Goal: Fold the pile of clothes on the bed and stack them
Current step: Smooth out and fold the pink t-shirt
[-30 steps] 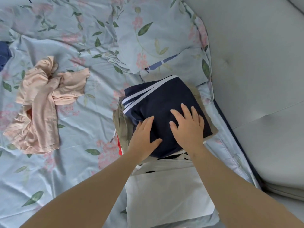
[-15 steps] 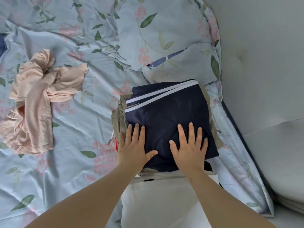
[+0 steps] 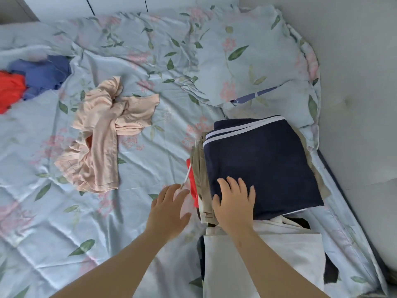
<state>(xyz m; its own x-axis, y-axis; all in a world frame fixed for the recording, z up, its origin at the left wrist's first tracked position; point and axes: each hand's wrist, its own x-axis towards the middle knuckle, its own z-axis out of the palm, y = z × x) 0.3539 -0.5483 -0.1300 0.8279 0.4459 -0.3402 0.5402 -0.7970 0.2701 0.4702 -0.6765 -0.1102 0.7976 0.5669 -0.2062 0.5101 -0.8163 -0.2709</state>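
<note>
right hand (image 3: 235, 203) lies flat on the near left corner of the folded navy piece (image 3: 262, 166) with the white stripes. fingers are straight, not grabbing anything, just pressing it down onto the stack. left hand (image 3: 168, 208) is open too, fingers spread, holding nothing, hanging over the bed sheet (image 3: 139, 173) just beside the stack. a thin white drawstring (image 3: 186, 178) dangles out of the stack near its fingertips. under the navy one i can see a khaki layer (image 3: 198, 168) and a sliver of red (image 3: 194, 194), and a white folded piece (image 3: 264, 261) sits nearer to me. left to fold: the crumpled peach top (image 3: 101, 134) mid-bed, well apart from the stack, plus a blue garment (image 3: 45, 74) and an orange-red one (image 3: 9, 91) bunched together at the far left. the peach one looks thin, soft and super floppy, so i reckon pinching it at the shoulders or hem and shaking it out beats scooping the whole wad. the sheet looks a bit slick, so it might slide. no logos, tags or writing i can read anywhere.
</note>
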